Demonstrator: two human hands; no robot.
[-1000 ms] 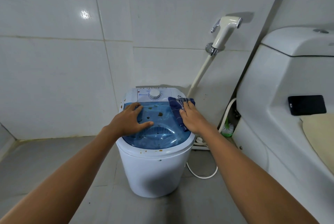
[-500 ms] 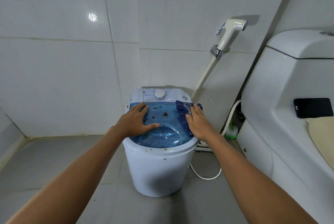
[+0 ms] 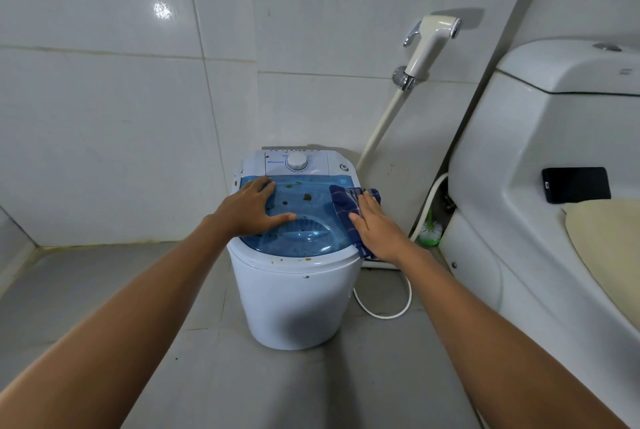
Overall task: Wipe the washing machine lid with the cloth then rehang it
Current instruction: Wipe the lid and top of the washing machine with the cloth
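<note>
A small white washing machine (image 3: 294,300) stands on the floor against the tiled wall. Its translucent blue lid (image 3: 304,231) carries several brown spots near the back. My left hand (image 3: 249,208) lies flat on the lid's left side, fingers spread, holding nothing. My right hand (image 3: 375,231) presses a dark blue striped cloth (image 3: 346,203) flat onto the lid's right edge; part of the cloth is hidden under the palm.
A white toilet (image 3: 540,193) fills the right side, with a black phone (image 3: 576,185) and a beige mat (image 3: 609,241) on it. A bidet sprayer (image 3: 429,45) hangs on the wall behind. A white hose (image 3: 398,310) loops on the grey floor; a green brush (image 3: 429,229) stands behind.
My right hand has slid the cloth toward me along the lid's right edge. The left hand stays flat on the lid. The head has moved slightly.
</note>
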